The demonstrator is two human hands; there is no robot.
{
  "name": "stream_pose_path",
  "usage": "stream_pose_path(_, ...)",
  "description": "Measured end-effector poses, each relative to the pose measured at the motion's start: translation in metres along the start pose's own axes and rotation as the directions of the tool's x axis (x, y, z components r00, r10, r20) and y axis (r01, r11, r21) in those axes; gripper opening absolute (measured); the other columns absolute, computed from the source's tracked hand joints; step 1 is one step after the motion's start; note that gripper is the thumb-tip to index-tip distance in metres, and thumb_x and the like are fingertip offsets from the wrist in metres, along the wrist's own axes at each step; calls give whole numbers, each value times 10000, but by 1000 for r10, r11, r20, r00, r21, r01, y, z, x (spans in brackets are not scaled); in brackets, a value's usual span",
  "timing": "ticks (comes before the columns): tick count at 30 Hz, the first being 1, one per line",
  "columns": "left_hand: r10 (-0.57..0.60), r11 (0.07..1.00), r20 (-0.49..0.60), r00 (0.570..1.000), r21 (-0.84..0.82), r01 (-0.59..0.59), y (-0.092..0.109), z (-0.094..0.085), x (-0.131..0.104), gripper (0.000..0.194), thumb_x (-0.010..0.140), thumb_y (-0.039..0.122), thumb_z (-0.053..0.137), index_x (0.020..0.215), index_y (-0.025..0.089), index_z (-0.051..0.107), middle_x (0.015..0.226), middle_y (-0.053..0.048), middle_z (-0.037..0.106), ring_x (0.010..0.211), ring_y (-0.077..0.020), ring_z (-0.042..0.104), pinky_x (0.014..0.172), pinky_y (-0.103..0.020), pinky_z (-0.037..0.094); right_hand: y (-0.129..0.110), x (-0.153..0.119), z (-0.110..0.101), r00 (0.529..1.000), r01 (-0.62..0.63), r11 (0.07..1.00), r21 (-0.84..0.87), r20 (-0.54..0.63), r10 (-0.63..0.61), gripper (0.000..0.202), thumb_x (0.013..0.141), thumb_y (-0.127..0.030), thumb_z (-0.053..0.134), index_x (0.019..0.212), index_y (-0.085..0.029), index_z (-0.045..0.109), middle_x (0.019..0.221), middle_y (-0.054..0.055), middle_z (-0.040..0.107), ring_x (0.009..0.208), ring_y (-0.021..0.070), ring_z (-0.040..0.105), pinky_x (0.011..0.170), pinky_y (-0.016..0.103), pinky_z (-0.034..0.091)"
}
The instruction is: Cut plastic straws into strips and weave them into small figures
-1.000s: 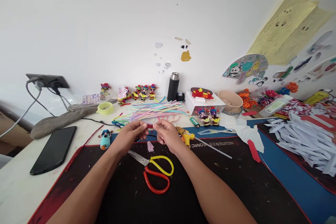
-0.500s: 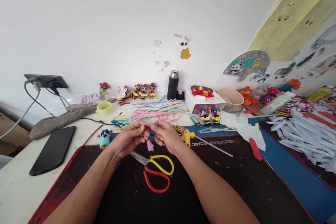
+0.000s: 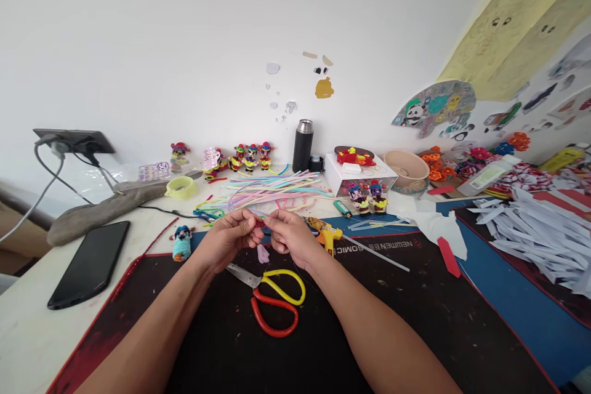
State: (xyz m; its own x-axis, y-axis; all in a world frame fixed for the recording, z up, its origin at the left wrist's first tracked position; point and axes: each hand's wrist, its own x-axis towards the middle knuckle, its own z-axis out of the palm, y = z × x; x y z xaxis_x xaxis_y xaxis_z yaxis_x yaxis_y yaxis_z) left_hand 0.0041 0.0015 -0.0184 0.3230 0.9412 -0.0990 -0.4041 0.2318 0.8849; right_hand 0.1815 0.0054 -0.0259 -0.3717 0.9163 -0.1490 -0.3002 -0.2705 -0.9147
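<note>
My left hand [image 3: 228, 237] and my right hand [image 3: 290, 235] meet above the black desk mat [image 3: 415, 314], fingertips pinched together on a small red pipe-cleaner piece [image 3: 260, 222]. Most of that piece is hidden by my fingers. Just below my hands lie scissors [image 3: 270, 295] with one yellow and one red handle, and a small pale pink bit [image 3: 263, 253]. A yellow glue gun [image 3: 325, 233] rests right of my right hand. A spread of pastel pipe cleaners [image 3: 272, 192] lies behind my hands.
A black phone [image 3: 87, 263] lies at the left, a small blue doll [image 3: 181, 244] beside the mat. Little figures [image 3: 252, 157], a black flask [image 3: 302, 146], a white box [image 3: 357, 175] and a bowl [image 3: 406, 169] line the wall. White paper strips [image 3: 535, 231] pile at right.
My hands have drawn closer together, and the red piece is now more covered by my fingertips. The view has shifted slightly down and left.
</note>
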Motion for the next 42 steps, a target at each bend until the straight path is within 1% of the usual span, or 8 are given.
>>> stream_pose_path(7, 72, 994, -12, 997, 79, -71, -2, 3, 0, 393, 664, 435, 978, 785, 160, 726, 657, -35, 750, 574, -129, 661, 554, -212, 540, -2, -2, 0, 1000, -10, 1000, -1, -12, 10, 465, 708, -544, 834, 799, -214, 520, 424, -137, 379, 341, 50, 319, 369, 193, 178)
stream_pose_path(12, 157, 959, 16, 987, 237, -156, -2, 3, 0, 387, 745, 502, 912, 817, 167, 732, 697, -33, 754, 598, -141, 668, 615, -254, 558, -3, 0, -2, 999, -19, 1000, 9, -33, 20, 451, 715, -525, 831, 788, -214, 514, 435, -134, 377, 345, 49, 332, 377, 193, 159)
stream_pose_path(19, -8, 958, 31, 999, 288, -1, 11, -2, -4, 441, 702, 539, 917, 911, 190, 748, 782, -41, 756, 710, -186, 689, 696, -302, 571, -3, -1, -2, 999, 4, 998, -57, -34, -6, 433, 732, -535, 808, 784, -216, 519, 434, -135, 364, 354, 53, 313, 379, 198, 203)
stream_pose_path(23, 26, 873, 37, 999, 486, -40, 19, -4, -7, 368, 762, 519, 865, 921, 199, 777, 889, -35, 743, 751, -175, 650, 735, -296, 534, 2, 3, -5, 995, 67, 974, -217, -59, -81, 390, 780, -533, 767, 809, -214, 544, 468, -118, 431, 357, 64, 353, 372, 208, 261)
stream_pose_path(26, 6, 815, 74, 997, 578, -48, 20, -4, -7, 337, 772, 511, 843, 852, 190, 779, 820, -28, 717, 749, -181, 622, 734, -297, 508, 6, 5, -9, 992, 103, 937, -333, -29, -119, 364, 822, -532, 732, 828, -208, 567, 498, -96, 490, 357, 76, 399, 370, 219, 282)
stream_pose_path(32, 75, 911, 30, 997, 405, -80, 12, -2, -4, 303, 693, 391, 916, 799, 198, 707, 743, 2, 674, 707, -166, 626, 698, -280, 515, 0, 1, -4, 996, 77, 956, -282, -25, -88, 378, 856, -563, 698, 873, -210, 565, 491, -98, 498, 366, 74, 392, 390, 212, 268)
stream_pose_path(38, 151, 983, -130, 980, 125, -135, 9, -3, 0, 492, 648, 299, 956, 1095, 208, 769, 767, 16, 689, 728, -145, 666, 714, -247, 532, -5, -2, 0, 993, 95, 958, -271, -35, -109, 422, 846, -605, 700, 897, -204, 579, 512, -92, 514, 372, 72, 394, 393, 215, 257)
stream_pose_path(42, 145, 988, -185, 972, 73, -134, 6, -5, 2, 358, 625, 300, 973, 908, 182, 786, 826, -21, 756, 772, -164, 702, 772, -273, 562, 1, 0, -2, 993, 103, 945, -311, -15, -113, 408, 864, -576, 700, 969, -198, 589, 518, -98, 525, 367, 75, 396, 391, 213, 283)
